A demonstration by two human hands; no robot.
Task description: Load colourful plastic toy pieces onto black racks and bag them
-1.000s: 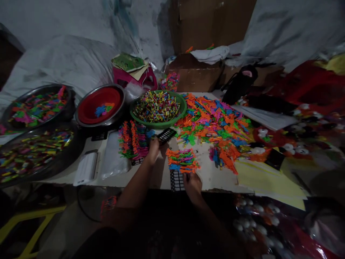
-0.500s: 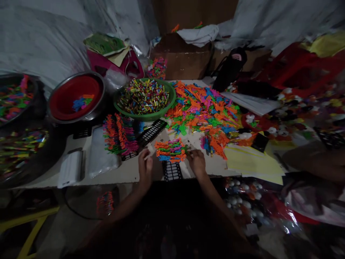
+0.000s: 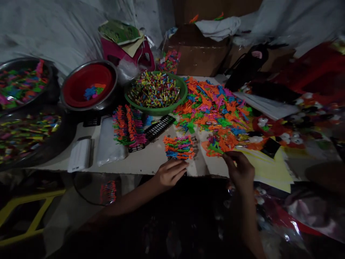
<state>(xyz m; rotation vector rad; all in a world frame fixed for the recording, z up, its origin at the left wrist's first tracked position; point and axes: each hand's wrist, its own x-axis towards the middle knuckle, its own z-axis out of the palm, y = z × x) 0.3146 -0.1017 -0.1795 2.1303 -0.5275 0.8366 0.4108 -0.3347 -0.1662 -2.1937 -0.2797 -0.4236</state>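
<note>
Along the near edge of the bench point(image 3: 147, 162), the left hand point(image 3: 172, 173) sits bunched just this side of the stacked plastic figures point(image 3: 179, 146) (gripping anything? can't tell), while the right hand point(image 3: 240, 168), well apart, pinches a green piece point(image 3: 215, 148) at the small orange pile point(image 3: 228, 138).

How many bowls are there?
5: green bowl in middle, red bowl inside metal bowl left of it, upper bowl and lower bowl far left. Others may be hidden.
</note>
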